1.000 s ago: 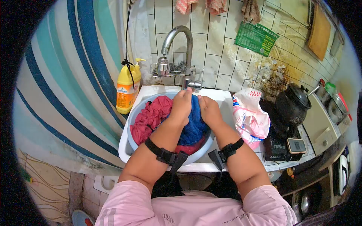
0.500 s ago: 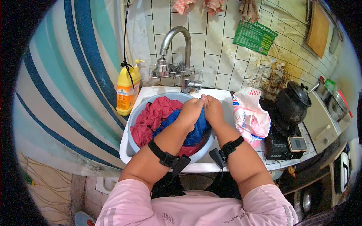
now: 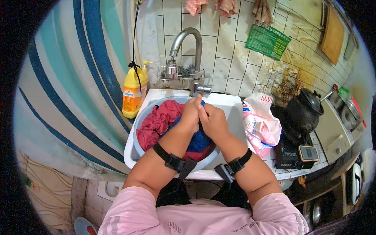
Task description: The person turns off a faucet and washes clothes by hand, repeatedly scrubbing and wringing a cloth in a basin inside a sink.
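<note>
My left hand and my right hand are closed and pressed together over the right part of a grey-blue basin. Both grip a wet-looking blue cloth; a bit of it shows between and behind the fingers, and the rest hangs into the basin below. Crumpled red cloth fills the basin's left side, with more dark red fabric at its front. The basin stands in a white sink, under a chrome faucet. My palms and part of the blue cloth are hidden.
A yellow pump bottle hangs by a black cord left of the sink. On the right are a pink-and-white plastic bag, a black pot on a stove, and a phone. A wire rack sits behind the faucet head.
Both hands have shifted, the right one turning so its back and knuckles show more, lower and closer to the left. The camera view has moved slightly.
</note>
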{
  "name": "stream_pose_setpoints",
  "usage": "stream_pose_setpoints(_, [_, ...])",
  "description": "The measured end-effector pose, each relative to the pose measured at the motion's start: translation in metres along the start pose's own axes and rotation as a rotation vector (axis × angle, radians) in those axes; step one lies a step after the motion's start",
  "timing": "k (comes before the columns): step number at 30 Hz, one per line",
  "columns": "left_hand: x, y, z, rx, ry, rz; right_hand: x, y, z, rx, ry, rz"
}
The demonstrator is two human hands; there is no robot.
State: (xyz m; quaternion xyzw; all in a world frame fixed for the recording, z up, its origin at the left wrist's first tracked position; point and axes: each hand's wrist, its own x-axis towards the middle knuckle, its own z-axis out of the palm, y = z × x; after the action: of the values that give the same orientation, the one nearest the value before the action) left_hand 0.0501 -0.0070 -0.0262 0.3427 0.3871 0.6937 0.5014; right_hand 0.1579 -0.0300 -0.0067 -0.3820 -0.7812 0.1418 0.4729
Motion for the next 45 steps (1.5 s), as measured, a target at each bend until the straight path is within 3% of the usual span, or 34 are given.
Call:
stream_pose_setpoints(2, [-0.001,-0.009,0.001,-0.087,-0.079,-0.128,0.001,0.003,0.003,-0.019,-0.018,-0.028])
stream_pose_setpoints(4, [-0.001,-0.015,0.004,-0.003,-0.111,-0.129,0.011,0.02,0.007,-0.013,0.171,-0.019])
stream_pose_setpoints(5, [-0.005,-0.01,0.007,0.034,-0.07,-0.207,0.016,0.028,0.004,-0.078,0.054,0.155])
stream_pose_setpoints(6, [-0.01,-0.001,0.012,0.07,-0.03,-0.285,0.017,0.036,0.003,-0.076,0.056,0.156])
stream_pose_setpoints(11, [-0.003,-0.016,0.009,0.24,-0.077,-0.153,0.019,0.071,0.012,-0.129,0.014,0.135])
stream_pose_setpoints(13, [0.001,-0.013,0.005,0.2,-0.157,-0.239,0.016,0.068,0.009,-0.116,0.0,0.169])
stream_pose_setpoints(18, [-0.003,0.012,0.002,0.017,-0.137,-0.208,0.016,0.054,0.01,-0.146,-0.061,0.223])
stream_pose_setpoints(20, [-0.002,0.016,0.001,0.058,-0.01,-0.197,0.013,0.043,0.008,-0.065,-0.021,0.149])
stream_pose_setpoints(24, [0.012,-0.002,-0.008,0.034,0.0,-0.132,0.005,0.009,0.001,0.017,0.003,0.094])
stream_pose_setpoints(26, [0.02,-0.019,-0.017,-0.173,-0.153,-0.212,-0.002,0.0,0.003,0.001,0.011,-0.057])
stream_pose_setpoints(30, [0.0,-0.016,0.009,0.078,-0.003,-0.189,0.013,0.026,0.003,-0.151,0.13,-0.04])
stream_pose_setpoints(31, [0.0,-0.015,0.009,0.086,-0.036,-0.239,0.017,0.033,0.004,-0.108,0.097,0.142])
stream_pose_setpoints(34, [-0.01,-0.006,0.016,0.183,-0.083,-0.215,0.021,0.05,0.003,-0.077,0.072,0.204])
stream_pose_setpoints(41, [-0.015,0.008,0.015,0.139,-0.11,-0.202,0.018,0.059,0.006,-0.025,0.031,0.171])
stream_pose_setpoints(45, [-0.006,0.019,0.005,0.109,-0.004,-0.103,0.011,0.025,0.002,0.053,0.039,0.117])
